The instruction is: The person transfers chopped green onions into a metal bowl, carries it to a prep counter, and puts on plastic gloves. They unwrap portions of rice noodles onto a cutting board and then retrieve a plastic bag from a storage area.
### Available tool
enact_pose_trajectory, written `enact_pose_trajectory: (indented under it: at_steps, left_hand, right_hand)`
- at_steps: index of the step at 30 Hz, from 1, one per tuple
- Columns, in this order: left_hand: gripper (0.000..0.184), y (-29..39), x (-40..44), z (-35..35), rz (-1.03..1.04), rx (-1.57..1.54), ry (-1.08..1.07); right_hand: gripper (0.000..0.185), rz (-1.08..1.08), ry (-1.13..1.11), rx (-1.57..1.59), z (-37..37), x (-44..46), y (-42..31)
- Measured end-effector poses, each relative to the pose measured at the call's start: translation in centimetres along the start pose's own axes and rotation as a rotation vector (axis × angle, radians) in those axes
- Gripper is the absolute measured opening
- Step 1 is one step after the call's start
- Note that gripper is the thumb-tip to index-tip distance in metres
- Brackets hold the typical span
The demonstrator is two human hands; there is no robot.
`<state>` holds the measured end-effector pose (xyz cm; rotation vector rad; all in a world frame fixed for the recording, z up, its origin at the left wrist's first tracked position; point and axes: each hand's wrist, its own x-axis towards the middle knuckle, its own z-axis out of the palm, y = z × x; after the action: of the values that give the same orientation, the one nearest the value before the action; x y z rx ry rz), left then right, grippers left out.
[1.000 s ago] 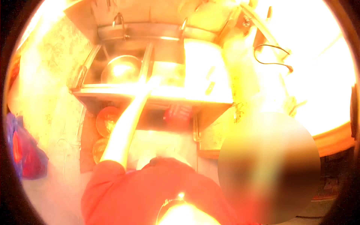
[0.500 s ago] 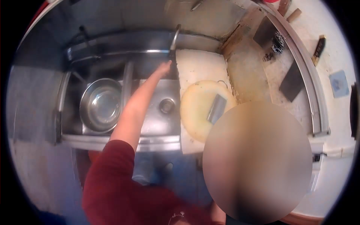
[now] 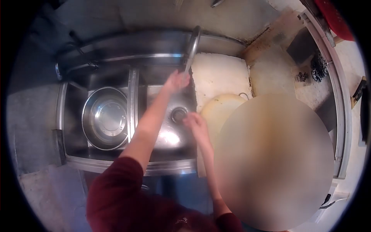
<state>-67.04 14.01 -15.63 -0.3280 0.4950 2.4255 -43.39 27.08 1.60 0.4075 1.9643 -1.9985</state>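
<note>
My left hand (image 3: 177,81) is at the lower end of the metal faucet (image 3: 194,43), over the right basin (image 3: 154,150) of a steel sink. Its fingers look apart, with nothing held; a pale streak, which may be water, runs from the spout to the hand. My right hand (image 3: 196,123) hovers just right of the drain (image 3: 179,115), fingers loosely bent and somewhat blurred, with no object seen in them. The two hands are apart.
A round steel bowl (image 3: 89,133) of clear liquid stands in the left basin. To the right, a round yellowish board (image 3: 216,110) lies on a white slab (image 3: 220,73), partly hidden by a large blurred disc. Dark scouring pads (image 3: 319,67) lie farther right.
My right hand has come into view over the right basin. My left hand, stretched toward the faucet before, is now lower, under the spout. The camera view has shifted.
</note>
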Motion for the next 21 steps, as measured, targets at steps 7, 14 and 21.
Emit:
enact_pose_trajectory:
  at_steps: [7, 14, 21]
  left_hand:
    - [0.048, -7.4, -5.3, -0.6, 0.434, 1.642, 0.394]
    - [0.049, -5.8, -3.7, 1.5, 0.381, 1.785, 0.492]
    - [0.05, -5.9, -2.4, 3.6, 0.327, 1.99, 0.511]
  right_hand:
    - [0.035, 0.194, -0.112, 0.645, 6.0, 13.6, -4.1]
    - [0.051, 0.001, -0.039, 0.299, 7.3, 16.4, -6.5]
    - [0.039, -0.509, 0.228, -0.832, 4.9, 11.0, -6.6]
